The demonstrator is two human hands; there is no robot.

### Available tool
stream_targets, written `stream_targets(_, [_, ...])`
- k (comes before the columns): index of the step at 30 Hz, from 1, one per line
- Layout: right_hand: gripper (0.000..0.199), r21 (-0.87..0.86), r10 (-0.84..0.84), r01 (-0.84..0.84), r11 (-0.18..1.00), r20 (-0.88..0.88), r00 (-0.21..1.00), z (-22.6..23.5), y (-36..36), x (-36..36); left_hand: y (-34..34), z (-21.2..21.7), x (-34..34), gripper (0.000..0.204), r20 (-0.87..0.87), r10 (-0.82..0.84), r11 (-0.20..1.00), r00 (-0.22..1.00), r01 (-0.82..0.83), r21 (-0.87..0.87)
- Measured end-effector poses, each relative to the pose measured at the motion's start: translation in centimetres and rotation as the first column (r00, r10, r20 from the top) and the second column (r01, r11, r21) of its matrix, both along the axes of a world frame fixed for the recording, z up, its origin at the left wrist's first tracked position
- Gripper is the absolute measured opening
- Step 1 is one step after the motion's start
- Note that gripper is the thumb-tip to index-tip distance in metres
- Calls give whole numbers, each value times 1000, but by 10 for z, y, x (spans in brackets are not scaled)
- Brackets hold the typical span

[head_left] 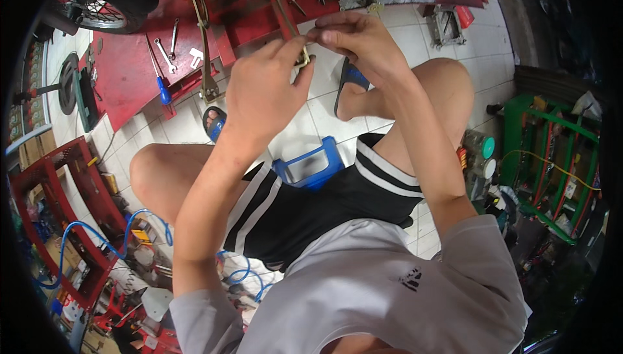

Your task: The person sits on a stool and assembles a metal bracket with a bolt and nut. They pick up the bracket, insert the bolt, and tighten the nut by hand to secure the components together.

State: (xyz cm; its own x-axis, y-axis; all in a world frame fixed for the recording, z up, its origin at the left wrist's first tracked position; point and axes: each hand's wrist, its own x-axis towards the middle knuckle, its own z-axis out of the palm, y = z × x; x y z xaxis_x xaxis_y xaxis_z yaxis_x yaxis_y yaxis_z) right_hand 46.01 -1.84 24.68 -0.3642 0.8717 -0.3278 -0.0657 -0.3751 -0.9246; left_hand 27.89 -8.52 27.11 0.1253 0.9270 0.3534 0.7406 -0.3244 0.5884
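Head view: I see a small brass-coloured metal fitting (304,59), hook- or clasp-shaped, held in the air above the tiled floor (305,130), between both hands and just in front of the knees. It sits at the lower end of a long thin metal bar (280,3) running up toward the red lift platform (130,81). I judge it light, rigid, hard-edged, maybe oily, so grip it by its flat sides with the fingertips. Left hand (263,88) pinches it from below, thumb and forefinger closed on it. Right hand (357,42) pinches from above, fingertips pressed together at its top. Blue-handled screwdriver (162,88) and wrenches (170,49) lie on the platform; blue stool (308,166) underneath me.
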Motion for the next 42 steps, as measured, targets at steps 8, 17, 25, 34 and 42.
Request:
stream_targets(8, [22, -251, -369, 285, 925, -417, 830, -11, -22, -18, -1, -3, 7, 25, -53, 64, 995, 997, -60, 85])
stream_targets(17, [18, -272, -399, 301, 914, -476, 783, -19, -35, -29, -2, -4, 11, 26, -102, 56, 994, 993, -45, 101])
stream_targets(25, [19, -46, -239, 235, 971, -287, 928, -26, -44, -31, -3, -11, 11, 28, -49, 41, 997, 998, -38, 66])
stream_targets(34, [6, 185, -256, 275, 944, -117, 960, -33, -42, -33, -4, -9, 4, 32, -3, -15, 1000, 1000, 15, 13])
stream_targets(42, [14, 155, -205, 214, 964, -73, 976, -24, -45, -33, -5, -18, 0, 53, 75, -12, 999, 997, 10, 34])
